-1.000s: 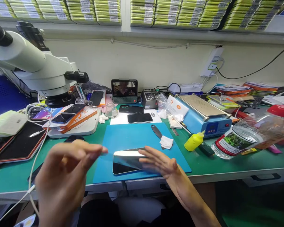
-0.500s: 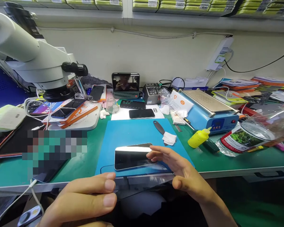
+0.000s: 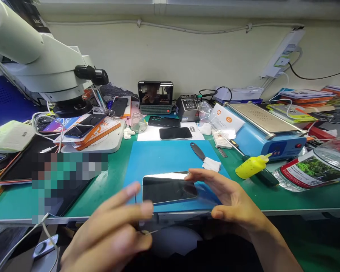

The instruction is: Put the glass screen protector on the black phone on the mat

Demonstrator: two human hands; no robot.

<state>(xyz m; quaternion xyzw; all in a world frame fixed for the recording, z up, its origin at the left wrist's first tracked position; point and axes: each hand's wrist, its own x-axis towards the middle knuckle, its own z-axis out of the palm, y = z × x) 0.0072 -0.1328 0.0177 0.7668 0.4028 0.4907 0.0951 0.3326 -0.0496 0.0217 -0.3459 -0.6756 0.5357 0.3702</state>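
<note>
A clear thin sheet with a dark border line, like a screen protector, hangs at the bench's front edge, its outline hard to follow. My right hand grips its right side between curled fingers and thumb. Behind the sheet, a phone lies screen up on the blue mat. My right fingertips overlap the phone's upper right corner in view; whether they touch it I cannot tell. My left hand is blurred at the sheet's left side, its fingers apart with nothing visible in them.
A dark-handled tool and a white wipe lie on the mat. A yellow bottle, a blue heating-plate machine and a labelled plastic container stand right. A microscope overhangs the left; another phone lies behind.
My left hand has shifted, its fingers spreading and blurring. My right hand stays by the sheet's right side. The view has tilted down and swung slightly left.
</note>
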